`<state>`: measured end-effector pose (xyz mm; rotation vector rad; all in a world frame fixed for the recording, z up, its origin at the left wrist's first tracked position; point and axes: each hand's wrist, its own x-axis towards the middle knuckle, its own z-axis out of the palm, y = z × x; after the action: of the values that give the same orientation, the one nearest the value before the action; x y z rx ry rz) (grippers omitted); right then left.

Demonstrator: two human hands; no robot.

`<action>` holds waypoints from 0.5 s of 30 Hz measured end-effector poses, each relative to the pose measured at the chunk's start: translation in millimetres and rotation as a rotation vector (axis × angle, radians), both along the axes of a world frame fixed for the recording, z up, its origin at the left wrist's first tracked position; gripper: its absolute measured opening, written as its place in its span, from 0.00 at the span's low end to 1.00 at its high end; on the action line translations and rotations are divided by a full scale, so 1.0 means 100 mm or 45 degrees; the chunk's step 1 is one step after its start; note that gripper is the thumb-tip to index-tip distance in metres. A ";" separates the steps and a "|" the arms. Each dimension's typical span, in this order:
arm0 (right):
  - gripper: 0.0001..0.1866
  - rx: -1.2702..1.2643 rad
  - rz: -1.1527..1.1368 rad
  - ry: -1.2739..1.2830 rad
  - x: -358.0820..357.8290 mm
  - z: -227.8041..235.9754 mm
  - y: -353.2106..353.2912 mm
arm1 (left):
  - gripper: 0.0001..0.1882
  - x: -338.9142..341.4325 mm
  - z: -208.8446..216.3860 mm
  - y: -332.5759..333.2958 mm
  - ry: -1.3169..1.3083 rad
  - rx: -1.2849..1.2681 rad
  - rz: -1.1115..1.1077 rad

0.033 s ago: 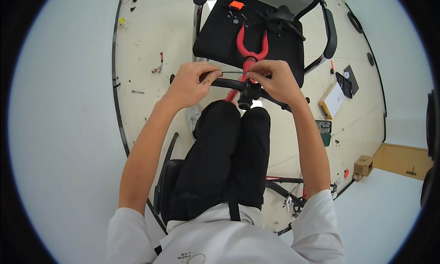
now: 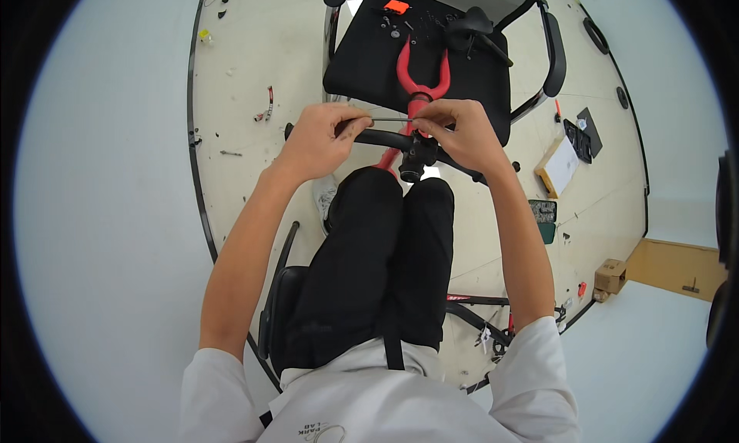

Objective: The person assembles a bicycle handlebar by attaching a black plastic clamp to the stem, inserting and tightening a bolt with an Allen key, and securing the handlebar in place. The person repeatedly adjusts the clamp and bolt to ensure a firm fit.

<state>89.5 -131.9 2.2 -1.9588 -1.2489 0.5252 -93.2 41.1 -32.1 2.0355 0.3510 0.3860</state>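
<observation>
Between my hands runs a thin, dark metal rod point(image 2: 392, 120), held level. My left hand point(image 2: 317, 141) pinches its left end with thumb and fingers. At the other end, the fingertips of my right hand point(image 2: 464, 137) are closed on it. Just below the rod is a black bicycle handlebar point(image 2: 376, 138) with its stem point(image 2: 417, 155), above my knees. A red bicycle fork point(image 2: 422, 93) extends from there onto the black chair seat point(image 2: 358, 77), prongs pointing away from me. My fingertips hide the rod's ends.
A black bicycle saddle point(image 2: 468, 32), an orange box point(image 2: 397, 7) and several small metal parts lie on the chair. Tool cases point(image 2: 543, 212) and a white-topped board point(image 2: 560, 168) are on the floor at right. A bicycle frame point(image 2: 469, 317) lies beside my right thigh.
</observation>
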 end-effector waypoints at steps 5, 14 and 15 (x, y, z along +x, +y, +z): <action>0.06 0.020 -0.023 0.100 -0.03 -0.06 -0.06 | 0.07 0.01 0.05 -0.01 -0.023 0.112 -0.014; 0.05 0.241 0.202 -0.035 0.16 -0.19 -0.10 | 0.05 -0.14 0.07 -0.28 -0.090 0.387 -0.123; 0.06 0.225 0.192 0.018 0.13 -0.15 -0.09 | 0.05 -0.19 0.04 -0.37 -0.009 0.388 -0.120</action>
<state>102.3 -140.5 -12.7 -1.7216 -1.3926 0.4844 -112.3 4.2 -27.7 2.3373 0.1995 0.4075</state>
